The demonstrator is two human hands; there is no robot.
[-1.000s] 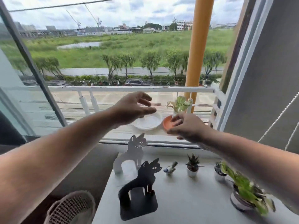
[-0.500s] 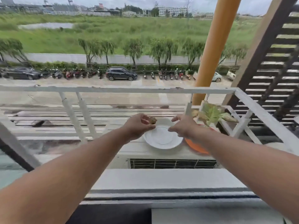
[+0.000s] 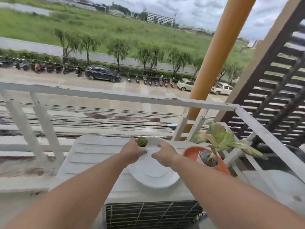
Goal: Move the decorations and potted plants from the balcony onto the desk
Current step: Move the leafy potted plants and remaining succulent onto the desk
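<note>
Left hand (image 3: 132, 151): extended over the balcony, fingertips pinching a small round green succulent (image 3: 142, 141), held just above the far rim of a round white ceramic plate (image 3: 155, 179). Right hand (image 3: 165, 154): just beside the left, fingers bent down over the plate's far half; whether it grips the plate or only touches it cannot be told. Plate: lying flat on the ribbed white top of an outdoor air-conditioner unit (image 3: 92, 154), whose dark front grille (image 3: 148, 214) shows below. Round orange saucer (image 3: 191, 153): on the same unit, just right of the plate, carrying a white angular pot (image 3: 208, 160) of dark soil with a leafy green-and-cream variegated plant (image 3: 221, 138) leaning right. White metal balcony railing (image 3: 115, 95): beyond the unit, paint chipped. Orange round pillar (image 3: 214, 63): rising behind the railing at right. Dark slatted screen (image 3: 272, 80): far right.
</note>
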